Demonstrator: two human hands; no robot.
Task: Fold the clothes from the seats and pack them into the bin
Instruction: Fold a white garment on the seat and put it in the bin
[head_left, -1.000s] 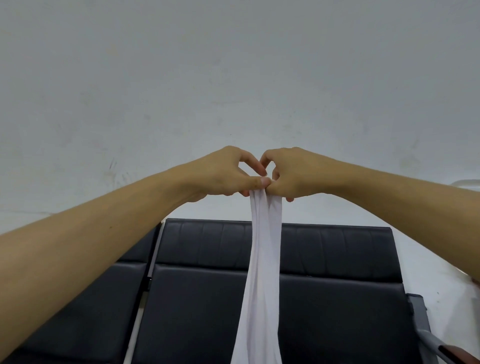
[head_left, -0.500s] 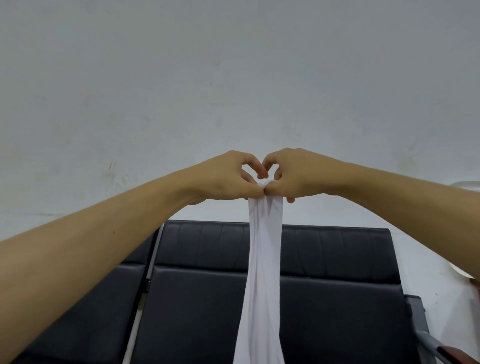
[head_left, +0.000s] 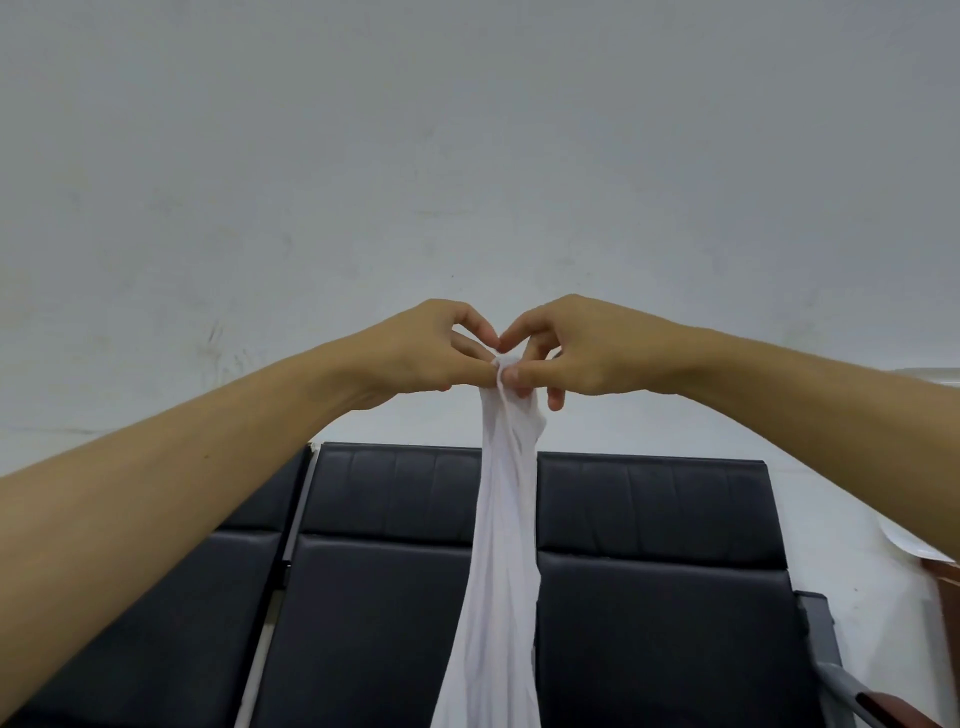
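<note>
Where both hands (head_left: 519, 353) pinch, white garment (head_left: 506, 545) hangs below.

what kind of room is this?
Probably a waiting area or office corridor: a row of joined black padded seats with a metal armrest against a bare white wall. No bin in view.

White garment (head_left: 506, 545), black seats (head_left: 649, 597)

Both arms reach out, and the left hand (head_left: 426, 348) and right hand (head_left: 582, 345) meet, fingers (head_left: 522, 375) pinching a white cloth (head_left: 506, 519).
</note>
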